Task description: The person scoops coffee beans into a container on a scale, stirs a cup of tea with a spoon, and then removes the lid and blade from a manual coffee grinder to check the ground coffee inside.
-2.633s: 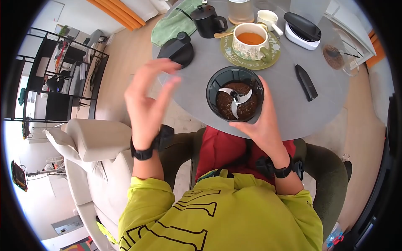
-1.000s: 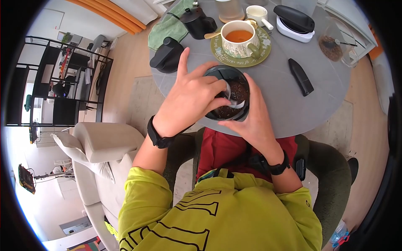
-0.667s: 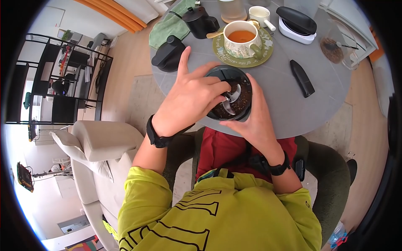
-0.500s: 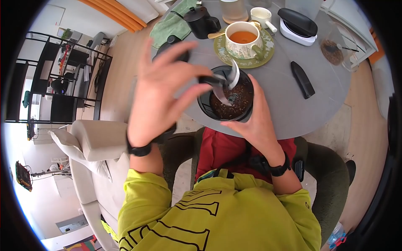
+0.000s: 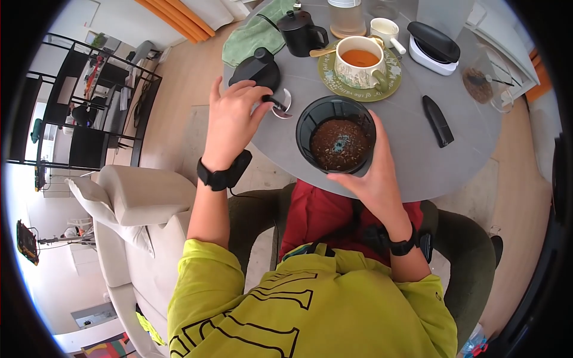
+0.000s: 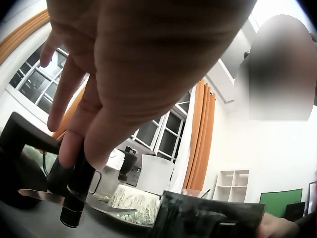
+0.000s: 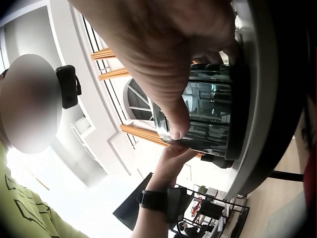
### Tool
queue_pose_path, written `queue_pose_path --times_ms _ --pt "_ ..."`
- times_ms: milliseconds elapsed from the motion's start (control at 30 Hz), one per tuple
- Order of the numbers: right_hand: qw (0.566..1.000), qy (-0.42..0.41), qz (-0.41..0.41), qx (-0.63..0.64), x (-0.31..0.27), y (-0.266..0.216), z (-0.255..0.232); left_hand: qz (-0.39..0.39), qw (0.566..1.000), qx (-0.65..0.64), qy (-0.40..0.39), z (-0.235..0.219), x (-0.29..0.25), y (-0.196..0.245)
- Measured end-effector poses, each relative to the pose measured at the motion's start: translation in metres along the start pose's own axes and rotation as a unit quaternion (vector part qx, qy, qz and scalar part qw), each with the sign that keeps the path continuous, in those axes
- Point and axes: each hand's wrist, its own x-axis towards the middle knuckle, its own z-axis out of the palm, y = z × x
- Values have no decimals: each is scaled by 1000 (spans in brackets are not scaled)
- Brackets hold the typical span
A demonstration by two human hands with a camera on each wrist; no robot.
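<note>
In the head view my left hand pinches the black shaft of a curved steel chopper blade between thumb and fingertips. The blade hangs left of the bowl, over the table's near-left edge; in the left wrist view its shaft points down. My right hand curves round the right side of a smoky clear chopper bowl, the thumb along its near side. Ground dark brown stuff with light flecks and a bluish patch lies in the bowl. Beyond my left hand sits a black lid.
On the grey round table stand a cup of tea on a green saucer, a black pot and a green cloth. To the right are a black handheld device and a white box with a black top.
My left hand reached into the bowl, took hold of the blade and lifted it out to the left. The bowl's contents now show uncovered. My right hand stayed on the bowl.
</note>
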Motion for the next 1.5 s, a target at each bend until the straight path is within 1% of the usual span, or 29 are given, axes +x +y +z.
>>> queue_pose_path --times_ms 133,267,400,467,500,533,567,600,633,667,733,767,800,833,867,933,1000,1033,1067,1100,1133,1200,1233,1267,1333,1367,1400,1467,1500 --pt "1000 1 -7 -4 0 0 0 -1 1000 -6 15 19 2 -5" --pt "1000 -3 -5 11 1 0 1 -15 1000 -9 26 23 -1 -6" --pt "1000 -6 4 -5 0 -1 1 -17 999 -23 43 11 -7 1" --pt "1000 -6 6 14 1 -2 1 -32 997 -9 64 1 -15 3" --pt "1000 -9 6 10 1 -3 1 -61 996 -26 53 -7 -20 9" --pt "1000 -9 10 15 2 -4 1 -64 996 -29 54 -15 -27 17" --pt "1000 -10 15 19 1 -5 0 -101 984 -141 27 -21 -33 25" --pt "1000 -14 16 14 2 -4 0 -136 958 -251 0 -25 -40 30" --pt "1000 -12 5 18 3 -4 -1 -129 941 -311 -43 -25 -47 30" --pt "1000 -11 -6 22 3 -4 0 -132 939 -314 -42 -23 -53 32" --pt "1000 -9 -9 23 2 -5 2 -103 884 -450 -75 -16 -60 37" --pt "1000 -6 -11 27 1 -6 3 -106 882 -453 -75 -15 -61 38" --pt "1000 -11 -9 24 -1 -11 4 -75 880 -459 -93 -16 -60 38" --pt "998 -11 -12 53 -3 -19 4 -43 878 -464 -111 -17 -60 39" --pt "997 -12 -13 82 -6 -26 5 -47 876 -467 -111 -19 -60 42" --pt "994 -15 -17 104 -15 -32 5 -5 853 -506 -128 -23 -61 47" --pt "992 -19 -22 125 -18 -34 3 -11 845 -520 -125 -22 -66 46" --pt "994 13 -17 104 -17 -34 -3 -12 839 -531 -121 -22 -66 46" --pt "996 45 -14 81 -16 -33 -10 -10 836 -536 -116 -24 -66 43" --pt "992 95 2 81 -17 -25 -15 -7 843 -521 -133 -28 -65 38" --pt "993 92 1 73 -19 -25 -17 -4 849 -506 -151 -30 -65 36" --pt "999 18 -8 41 -27 -28 -22 -1 846 -513 -145 -30 -63 38" --pt "999 5 1 33 -30 -34 -19 7 842 -518 -151 -31 -64 39" --pt "999 5 4 31 -33 -35 -19 15 839 -521 -157 -30 -64 40" --pt "997 68 24 20 -33 -36 -21 16 842 -517 -154 -28 -66 42" --pt "999 37 -25 -20 -35 -34 -24 17 846 -511 -151 -28 -67 43" --pt "999 36 -25 -20 -37 -34 -24 15 846 -511 -150 -28 -67 44" --pt "997 -13 -9 70 -42 -35 -23 27 846 -507 -166 -28 -67 45" --pt "998 2 -7 67 -39 -41 -24 27 845 -507 -167 -30 -67 46"
